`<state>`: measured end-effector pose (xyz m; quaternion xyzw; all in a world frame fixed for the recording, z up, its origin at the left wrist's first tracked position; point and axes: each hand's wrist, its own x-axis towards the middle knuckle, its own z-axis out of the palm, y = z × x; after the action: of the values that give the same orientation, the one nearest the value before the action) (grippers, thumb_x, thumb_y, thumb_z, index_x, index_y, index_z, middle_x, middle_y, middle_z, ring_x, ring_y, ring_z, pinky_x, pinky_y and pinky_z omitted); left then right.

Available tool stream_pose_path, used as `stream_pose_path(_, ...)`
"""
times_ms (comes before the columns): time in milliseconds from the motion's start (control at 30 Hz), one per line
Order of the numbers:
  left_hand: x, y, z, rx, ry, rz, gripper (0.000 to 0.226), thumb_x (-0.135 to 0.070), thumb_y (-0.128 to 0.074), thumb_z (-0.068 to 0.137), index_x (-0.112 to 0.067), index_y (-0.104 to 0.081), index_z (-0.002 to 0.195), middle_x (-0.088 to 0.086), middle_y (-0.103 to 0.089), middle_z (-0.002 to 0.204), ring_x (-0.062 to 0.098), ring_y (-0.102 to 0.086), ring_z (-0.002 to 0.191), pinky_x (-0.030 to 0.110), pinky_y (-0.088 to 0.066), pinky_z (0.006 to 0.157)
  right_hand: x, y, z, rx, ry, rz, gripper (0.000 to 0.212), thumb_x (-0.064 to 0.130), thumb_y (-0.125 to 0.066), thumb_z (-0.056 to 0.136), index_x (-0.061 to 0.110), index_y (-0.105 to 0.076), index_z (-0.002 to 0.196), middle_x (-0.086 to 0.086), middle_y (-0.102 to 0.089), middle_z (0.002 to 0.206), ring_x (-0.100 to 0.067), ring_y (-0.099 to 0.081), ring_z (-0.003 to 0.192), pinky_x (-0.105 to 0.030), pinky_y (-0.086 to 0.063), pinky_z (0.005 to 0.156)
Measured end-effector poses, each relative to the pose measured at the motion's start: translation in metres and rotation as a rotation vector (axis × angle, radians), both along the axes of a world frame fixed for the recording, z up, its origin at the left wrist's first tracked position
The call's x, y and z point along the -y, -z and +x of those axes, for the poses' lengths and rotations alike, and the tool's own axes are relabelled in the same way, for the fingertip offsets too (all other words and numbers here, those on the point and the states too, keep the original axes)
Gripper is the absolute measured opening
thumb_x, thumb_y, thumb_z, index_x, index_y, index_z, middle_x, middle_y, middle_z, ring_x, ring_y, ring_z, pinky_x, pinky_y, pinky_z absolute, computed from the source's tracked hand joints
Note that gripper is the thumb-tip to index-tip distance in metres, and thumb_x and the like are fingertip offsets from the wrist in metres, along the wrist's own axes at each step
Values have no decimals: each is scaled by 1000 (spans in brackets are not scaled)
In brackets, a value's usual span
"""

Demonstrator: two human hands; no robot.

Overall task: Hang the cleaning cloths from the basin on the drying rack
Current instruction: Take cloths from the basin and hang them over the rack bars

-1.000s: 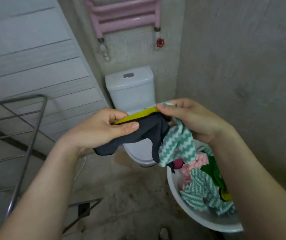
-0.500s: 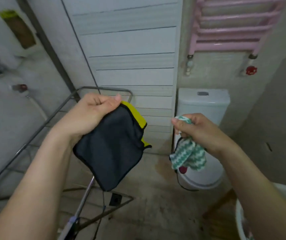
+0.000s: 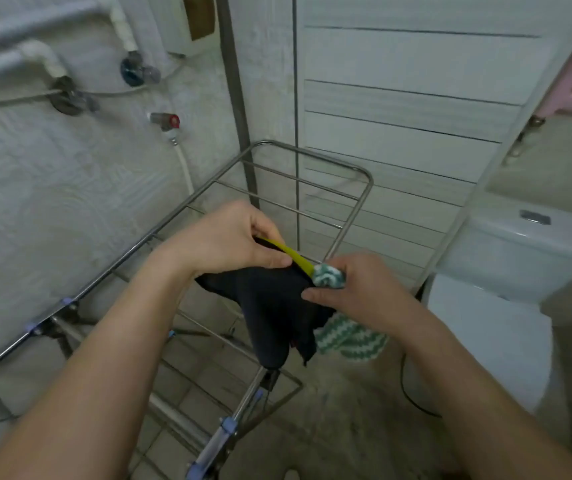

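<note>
Over the drying rack [image 3: 312,155] the dark cloth [image 3: 270,299], earlier pinched by the left hand [image 3: 229,244] alone, is now gripped also by the right hand [image 3: 360,292], where the green cloth [image 3: 350,337] is kept, so hanging seems near.

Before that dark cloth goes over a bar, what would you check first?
1. Left hand grips the dark cloth at its yellow edge: ok.
2. Right hand pinches the dark cloth's other end: ok.
3. Right hand free of other cloths: not ok, it also holds the green-and-white cloth.
4. Dark cloth spread flat: not ok, it sags bunched between the hands.
5. Bare bars on the drying rack beyond the hands: ok.
6. Rack standing steady: cannot tell.
</note>
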<state>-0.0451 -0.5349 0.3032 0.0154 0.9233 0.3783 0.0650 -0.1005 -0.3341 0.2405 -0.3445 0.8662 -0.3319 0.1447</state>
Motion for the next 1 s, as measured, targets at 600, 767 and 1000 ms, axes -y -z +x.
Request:
stream_pose_path(600,117,40,-69,-235,-284,-285,40,16,-56,77,-19,-73,88,4,-65,89,20,-60,88,25,-45,75,54,-7,-77,-217,101,140,34,22,-60,80,17,-40,53,-3,-41,50,-20,-39,49,-32,-33,50)
stream_pose_path(767,131,35,-75,-487,-270,-288,39,14,-58,75,-14,-76,94,4,-70,90,21,-63,90,26,-47,79,57,-23,-86,-95,150,19,38,16,-60,81,15,-37,51,2,-32,45,-11,-29,42,-28,-25,47)
stream_pose_path(1000,144,67,-58,-232,-277,-270,31,2,-61,85,-22,-75,99,-12,-69,90,8,-61,87,23,-44,74,66,7,-76,141,63,163,33,20,-60,86,19,-47,56,6,-42,47,-7,-37,39,-23,-31,45)
